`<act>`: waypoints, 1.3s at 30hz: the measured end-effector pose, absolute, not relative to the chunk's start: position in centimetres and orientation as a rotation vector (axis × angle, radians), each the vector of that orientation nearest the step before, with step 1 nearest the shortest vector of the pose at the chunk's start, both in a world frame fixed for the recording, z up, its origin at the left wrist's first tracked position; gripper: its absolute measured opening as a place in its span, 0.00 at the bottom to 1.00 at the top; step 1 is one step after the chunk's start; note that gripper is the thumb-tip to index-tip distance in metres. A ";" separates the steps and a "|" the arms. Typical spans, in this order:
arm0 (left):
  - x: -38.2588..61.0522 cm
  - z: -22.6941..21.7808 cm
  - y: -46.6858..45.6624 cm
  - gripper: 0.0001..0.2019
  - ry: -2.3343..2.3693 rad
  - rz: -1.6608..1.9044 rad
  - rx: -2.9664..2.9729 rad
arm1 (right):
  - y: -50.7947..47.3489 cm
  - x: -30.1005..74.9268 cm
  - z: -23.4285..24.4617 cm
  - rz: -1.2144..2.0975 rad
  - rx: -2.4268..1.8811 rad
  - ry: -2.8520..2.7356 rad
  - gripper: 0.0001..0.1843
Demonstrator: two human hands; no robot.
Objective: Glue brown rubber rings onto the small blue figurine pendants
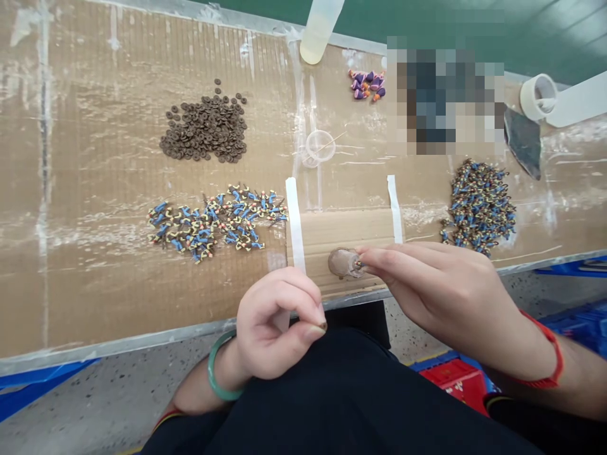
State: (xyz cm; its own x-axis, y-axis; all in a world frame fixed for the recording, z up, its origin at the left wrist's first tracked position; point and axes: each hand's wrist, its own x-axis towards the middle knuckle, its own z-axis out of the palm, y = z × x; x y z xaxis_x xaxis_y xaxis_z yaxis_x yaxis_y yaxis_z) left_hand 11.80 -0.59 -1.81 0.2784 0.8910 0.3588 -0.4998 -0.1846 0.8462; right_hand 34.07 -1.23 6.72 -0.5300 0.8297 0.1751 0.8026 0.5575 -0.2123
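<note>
Tiny parts [322,326], two: left hand [272,322] pinching one, right hand [441,297] one; single brown disc [339,262] just beside right.

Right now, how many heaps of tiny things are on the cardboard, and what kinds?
Heaps of brown discs: 1
Heaps of blue-and-yellow figures: 2
Heaps of purple-and-orange pieces: 1
Total: 4

Left hand [275,325] pinches tiny brown piece [323,326] at lower centre; right hand [436,291] holds round brown disc [341,262] on taped cardboard [341,234], blue figure piles [478,208] either side.
</note>
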 end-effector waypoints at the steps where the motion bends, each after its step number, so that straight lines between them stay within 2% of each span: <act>1: 11.8 -1.8 -0.6 0.09 0.436 1.320 1.194 | -1.2 34.1 6.7 0.154 -1.363 -2.537 0.16; 7: 11.8 -1.9 -0.6 0.09 0.436 1.321 1.190 | -1.3 34.1 6.8 0.143 -1.363 -2.530 0.17; 17: 11.8 -1.7 -0.6 0.11 0.457 1.318 1.207 | -1.4 34.0 6.7 0.129 -1.373 -2.509 0.11; 31: 11.9 -1.8 -0.6 0.10 0.442 1.328 1.204 | -1.6 34.0 6.5 0.122 -1.384 -2.482 0.13; 39: 11.8 -1.8 -0.6 0.10 0.447 1.328 1.223 | -2.1 34.6 6.5 0.123 -1.385 -2.360 0.10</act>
